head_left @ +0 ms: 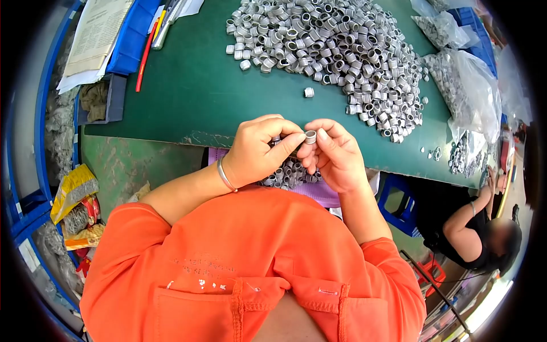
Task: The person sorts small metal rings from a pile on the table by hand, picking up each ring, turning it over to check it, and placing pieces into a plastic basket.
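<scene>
Two hands met right at the edge of the green table (pixel 188 85). My left hand (pixel 259 151) was pinched shut on something small I couldn't make out, probably steadying it. My right hand (pixel 336 157) gripped a metal ring (pixel 310 137) between thumb and fingertips, held up close, likely for a look. Big ring pile (pixel 336 51) sat behind, well apart.
</scene>
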`<state>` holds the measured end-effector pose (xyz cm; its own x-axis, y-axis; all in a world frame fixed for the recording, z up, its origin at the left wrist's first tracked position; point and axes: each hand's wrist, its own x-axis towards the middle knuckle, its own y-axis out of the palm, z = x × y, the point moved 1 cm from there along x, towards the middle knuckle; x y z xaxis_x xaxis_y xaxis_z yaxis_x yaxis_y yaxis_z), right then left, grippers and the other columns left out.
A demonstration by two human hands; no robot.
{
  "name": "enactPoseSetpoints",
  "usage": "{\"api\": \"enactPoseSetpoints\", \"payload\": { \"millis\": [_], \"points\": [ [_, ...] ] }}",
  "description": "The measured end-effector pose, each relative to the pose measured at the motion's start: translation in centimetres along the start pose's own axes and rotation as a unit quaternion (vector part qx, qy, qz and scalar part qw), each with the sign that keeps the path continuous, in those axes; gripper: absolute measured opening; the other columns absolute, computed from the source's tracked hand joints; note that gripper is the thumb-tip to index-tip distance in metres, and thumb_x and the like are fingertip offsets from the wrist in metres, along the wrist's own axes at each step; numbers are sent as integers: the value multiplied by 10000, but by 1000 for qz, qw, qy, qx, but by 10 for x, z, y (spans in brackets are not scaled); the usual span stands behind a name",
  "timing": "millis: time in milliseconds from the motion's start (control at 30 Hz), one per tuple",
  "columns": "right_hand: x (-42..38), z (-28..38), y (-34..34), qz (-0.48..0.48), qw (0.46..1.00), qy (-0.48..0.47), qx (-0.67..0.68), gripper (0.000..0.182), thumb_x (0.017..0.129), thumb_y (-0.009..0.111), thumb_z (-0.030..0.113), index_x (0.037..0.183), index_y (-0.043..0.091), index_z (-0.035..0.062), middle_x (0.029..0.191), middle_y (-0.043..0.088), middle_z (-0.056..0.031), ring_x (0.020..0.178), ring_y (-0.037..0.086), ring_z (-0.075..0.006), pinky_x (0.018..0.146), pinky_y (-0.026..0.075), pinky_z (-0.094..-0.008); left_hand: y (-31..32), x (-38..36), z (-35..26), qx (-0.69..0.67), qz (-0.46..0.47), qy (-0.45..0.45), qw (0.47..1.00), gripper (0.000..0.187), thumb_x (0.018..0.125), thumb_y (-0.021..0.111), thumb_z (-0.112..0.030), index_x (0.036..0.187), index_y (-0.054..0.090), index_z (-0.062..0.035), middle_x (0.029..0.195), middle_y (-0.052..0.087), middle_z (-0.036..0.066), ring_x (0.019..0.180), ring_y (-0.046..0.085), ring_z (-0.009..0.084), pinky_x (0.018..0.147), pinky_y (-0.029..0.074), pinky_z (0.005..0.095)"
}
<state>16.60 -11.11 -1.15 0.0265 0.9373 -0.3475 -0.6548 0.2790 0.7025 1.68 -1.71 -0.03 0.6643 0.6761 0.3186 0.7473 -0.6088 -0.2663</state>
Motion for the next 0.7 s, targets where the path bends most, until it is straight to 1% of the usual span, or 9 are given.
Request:
{"api": "enactPoseSetpoints", "payload": {
  "millis": [100, 233, 367, 400, 433, 500, 600, 633, 700],
  "points": [
    [-6, 2, 0, -1, 999, -11, -46, 181, 945, 512, 138, 1056, 546, 0, 788, 648, -104, 638, 612, -121, 526, 489, -218, -2, 0, -2, -19, 26, -48, 998, 25, 814, 649, -40, 818, 645, -15, 693, 618, 65, 593, 560, 136, 540, 443, 261],
    [-26, 27, -1, 2, 930, 81, -359, 130, 911, 545, 87, 984, 600, -5, 708, 635, -41, 581, 569, -67, 526, 448, -199, -10, -2, 1, -6, 33, -62, 998, 42, 814, 652, -44, 803, 638, -5, 702, 615, 63, 601, 552, 132, 546, 432, 253],
    [-6, 28, 3, -89, 758, -212, -611, 78, 828, 607, 14, 903, 627, 2, 723, 616, -115, 606, 596, -227, 570, 474, -306, -11, -3, 10, 24, 9, -66, 998, 44, 813, 652, -43, 803, 637, -4, 698, 611, 64, 586, 537, 125, 534, 419, 247],
    [6, 33, 8, -69, 671, -317, -667, 133, 806, 613, 2, 937, 624, 16, 781, 604, -131, 688, 589, -302, 614, 482, -330, -10, -3, 10, 29, 4, -62, 998, 46, 813, 653, -45, 801, 636, -4, 696, 609, 62, 585, 535, 123, 534, 418, 246],
    [16, 32, 11, -87, 641, -310, -696, 173, 784, 619, -11, 954, 616, 17, 849, 594, -134, 753, 586, -308, 649, 486, -336, -8, -3, 9, 34, -1, -57, 998, 47, 813, 654, -46, 798, 636, -5, 695, 607, 60, 583, 532, 121, 533, 416, 244],
    [51, 22, 3, -85, 553, -422, -713, 204, 771, 622, -19, 971, 612, 19, 906, 587, -135, 783, 585, -310, 663, 488, -342, -9, -3, 8, 35, -2, -65, 997, 47, 812, 655, -47, 799, 634, -6, 695, 606, 59, 582, 531, 119, 533, 416, 243],
    [55, 21, -3, -73, 601, -398, -689, 234, 766, 613, -37, 993, 605, 21, 916, 583, -135, 790, 586, -323, 669, 490, -342, -14, -5, 9, 37, -5, -74, 997, 47, 811, 657, -48, 801, 632, -9, 698, 606, 56, 582, 529, 118, 534, 417, 241],
    [49, 24, 0, -79, 692, -323, -641, 244, 798, 600, -44, 1037, 593, 4, 914, 615, -120, 790, 622, -261, 676, 505, -307, -15, -6, 10, 31, -6, -75, 997, 47, 811, 657, -48, 803, 630, -10, 700, 606, 55, 581, 529, 118, 535, 417, 241],
    [40, 19, -9, -65, 924, -133, -354, 219, 841, 583, -38, 1060, 580, -31, 933, 641, -116, 802, 642, -182, 698, 520, -265, -14, -4, 11, 26, -7, -70, 997, 41, 814, 655, -47, 809, 631, -14, 700, 605, 53, 585, 533, 118, 535, 416, 240]
  ]
}}
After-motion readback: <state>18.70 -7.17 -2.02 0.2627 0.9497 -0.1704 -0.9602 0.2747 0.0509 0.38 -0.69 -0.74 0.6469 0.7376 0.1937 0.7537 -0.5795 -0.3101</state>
